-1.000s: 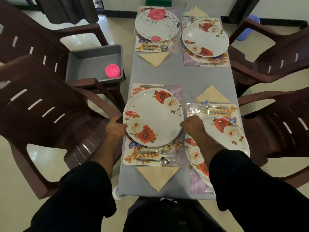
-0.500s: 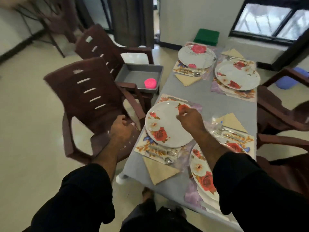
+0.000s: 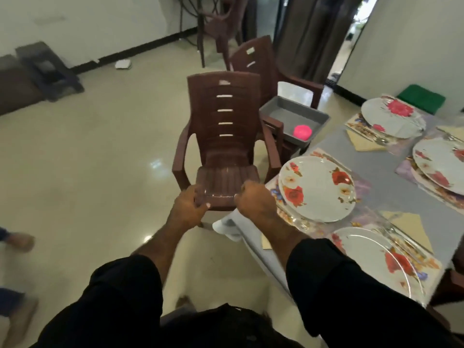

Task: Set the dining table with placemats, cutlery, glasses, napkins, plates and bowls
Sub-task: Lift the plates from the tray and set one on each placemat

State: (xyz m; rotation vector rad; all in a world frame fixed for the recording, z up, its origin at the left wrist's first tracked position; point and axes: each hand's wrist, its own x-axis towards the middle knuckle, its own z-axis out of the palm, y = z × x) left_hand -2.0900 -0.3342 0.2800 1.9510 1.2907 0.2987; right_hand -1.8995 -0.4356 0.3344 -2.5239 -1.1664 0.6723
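The grey table [image 3: 376,156] at the right carries floral placemats, each with a white flowered plate: a near left plate [image 3: 316,189], a nearest plate [image 3: 371,259], and two far plates [image 3: 391,119] [image 3: 439,164]. Folded tan napkins [image 3: 409,227] [image 3: 361,144] lie beside the mats, and blurred cutlery [image 3: 391,234] lies by the nearest plate. A brown plastic chair [image 3: 223,126] stands left of the table. My left hand [image 3: 190,207] grips the front edge of its seat. My right hand [image 3: 253,199] is curled at the seat's front right corner, next to the table corner.
A grey tray [image 3: 288,114] holding a pink round object [image 3: 302,131] rests on a second brown chair [image 3: 256,59] behind the first. A green box [image 3: 421,97] sits beyond the table. Another person's feet [image 3: 17,242] show at the left edge. Pale tiled floor spreads left.
My view swung left, away from the table. My right hand left the near left plate and came to the chair seat; my left hand shifted along the chair to the seat's front edge.
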